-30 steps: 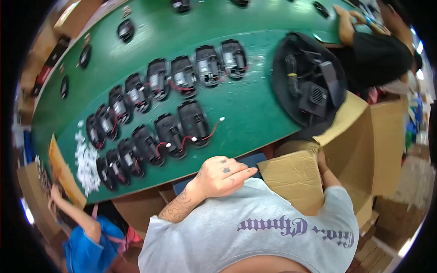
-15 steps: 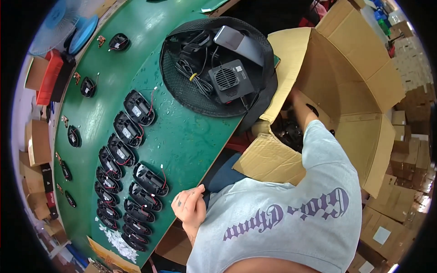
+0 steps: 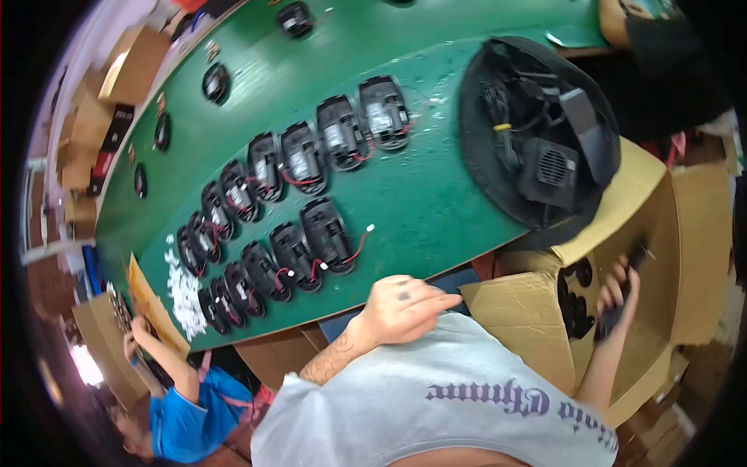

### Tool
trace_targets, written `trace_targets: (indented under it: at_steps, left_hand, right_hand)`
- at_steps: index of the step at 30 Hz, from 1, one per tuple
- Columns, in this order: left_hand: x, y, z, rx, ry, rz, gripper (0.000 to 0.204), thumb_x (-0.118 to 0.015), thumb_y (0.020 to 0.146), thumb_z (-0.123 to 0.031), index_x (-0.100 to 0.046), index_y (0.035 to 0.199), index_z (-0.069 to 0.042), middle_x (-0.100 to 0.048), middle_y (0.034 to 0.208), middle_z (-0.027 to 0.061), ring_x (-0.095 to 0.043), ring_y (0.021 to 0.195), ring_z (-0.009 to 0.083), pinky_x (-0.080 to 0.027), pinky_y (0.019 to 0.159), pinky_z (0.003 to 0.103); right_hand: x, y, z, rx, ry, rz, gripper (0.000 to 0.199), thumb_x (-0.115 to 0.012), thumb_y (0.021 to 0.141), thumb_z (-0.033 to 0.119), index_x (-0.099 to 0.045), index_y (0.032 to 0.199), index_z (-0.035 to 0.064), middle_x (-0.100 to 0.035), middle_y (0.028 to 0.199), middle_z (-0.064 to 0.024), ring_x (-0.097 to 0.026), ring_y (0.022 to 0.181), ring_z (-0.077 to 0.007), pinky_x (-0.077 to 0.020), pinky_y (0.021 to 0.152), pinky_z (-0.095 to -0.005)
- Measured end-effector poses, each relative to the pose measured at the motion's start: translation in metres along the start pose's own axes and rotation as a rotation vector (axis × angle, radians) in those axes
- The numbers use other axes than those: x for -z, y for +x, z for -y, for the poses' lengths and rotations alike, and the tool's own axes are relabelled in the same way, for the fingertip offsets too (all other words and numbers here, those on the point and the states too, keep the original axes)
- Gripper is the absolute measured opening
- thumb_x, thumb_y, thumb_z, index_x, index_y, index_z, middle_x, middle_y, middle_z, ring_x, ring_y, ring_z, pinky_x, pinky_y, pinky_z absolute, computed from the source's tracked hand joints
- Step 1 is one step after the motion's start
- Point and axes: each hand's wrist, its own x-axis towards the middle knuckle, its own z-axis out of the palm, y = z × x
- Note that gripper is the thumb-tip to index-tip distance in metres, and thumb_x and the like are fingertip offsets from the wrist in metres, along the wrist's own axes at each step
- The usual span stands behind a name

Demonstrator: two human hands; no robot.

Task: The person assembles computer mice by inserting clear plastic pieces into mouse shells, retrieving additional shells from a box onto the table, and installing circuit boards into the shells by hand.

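Observation:
My right hand (image 3: 619, 294) is raised at the opening of the cardboard box (image 3: 510, 311), its fingers closed around a black plastic shell (image 3: 615, 315) that is blurred by motion. Several black oval shells (image 3: 574, 311) lie inside the box. My left hand (image 3: 405, 310) hovers by the table's near edge with its fingers curled together; nothing shows in it. On the green table (image 3: 436, 210) stand two slanting rows of black mouse-shaped shells with red wires. The nearest to my left hand is the front-row end shell (image 3: 327, 233), its wire ending in a white plug.
A black mesh basket (image 3: 476, 148) on the table's right holds a small device, a coiled cable and a grey block. White small pieces (image 3: 185, 296) are heaped at the left end. A co-worker in blue (image 3: 194, 416) works at lower left; another person's arm (image 3: 615, 23) shows at upper right.
My right hand has come up out of the box's depth with a black shell in it. The view has turned, bringing the co-worker in blue into sight. My left hand stays curled near the table edge.

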Motion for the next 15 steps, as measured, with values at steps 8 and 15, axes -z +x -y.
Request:
trace_targets:
  at_steps: [8, 15]
  left_hand:
    - [0.023, -0.012, -0.003, -0.238, -0.063, -0.044, 0.037, -0.066, 0.068, -0.002, -0.073, 0.103, -0.008, -0.069, 0.086, 0.0005, -0.058, 0.061, 0.0118, -0.045, 0.055, 0.024]
    - [0.053, -0.037, -0.007, -0.198, -0.084, -0.191, 0.035, -0.066, 0.069, -0.003, -0.073, 0.103, -0.008, -0.069, 0.087, 0.0002, -0.057, 0.059, 0.013, -0.046, 0.055, 0.025]
  right_hand:
    - [-0.174, -0.042, -0.139, -0.316, -0.315, 0.395, 0.03, -0.053, 0.096, 0.021, -0.054, 0.118, 0.0005, -0.064, 0.079, -0.0101, -0.043, 0.041, -0.0098, -0.028, 0.036, -0.0215]
    - [-0.235, -0.059, -0.172, -0.468, -0.384, 0.266, 0.035, -0.05, 0.102, 0.03, -0.061, 0.116, -0.0002, -0.066, 0.078, -0.01, -0.05, 0.049, -0.0099, -0.0341, 0.042, -0.0211]
